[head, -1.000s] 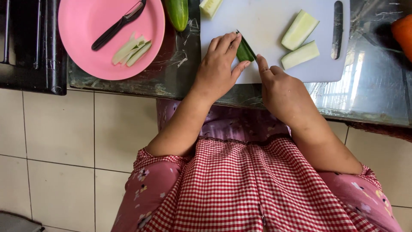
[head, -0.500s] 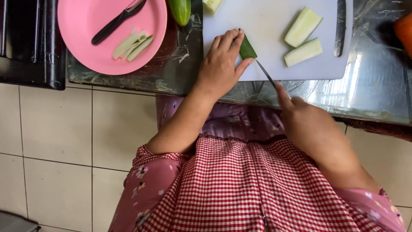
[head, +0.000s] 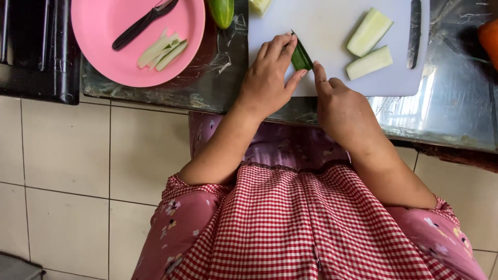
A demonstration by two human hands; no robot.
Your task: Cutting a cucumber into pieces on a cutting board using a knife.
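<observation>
The right hand (head: 345, 111), which half a second ago had drawn back toward the near edge of the surface (head: 218, 88) with a thin blade showing at its fingers, has come forward again beside the cucumber piece (head: 301, 54); whether its grip is closed on that blade now I cannot tell, as nothing shows past the forefinger. The left hand (head: 270, 78) has stayed put, fingers and thumb pinched on the dark green piece at the near edge of the white cutting board (head: 332, 31). Two peeled cucumber pieces (head: 369, 47) lie to the right, and pale strips (head: 161, 51) rest on the pink plate (head: 104, 62) at far left.
</observation>
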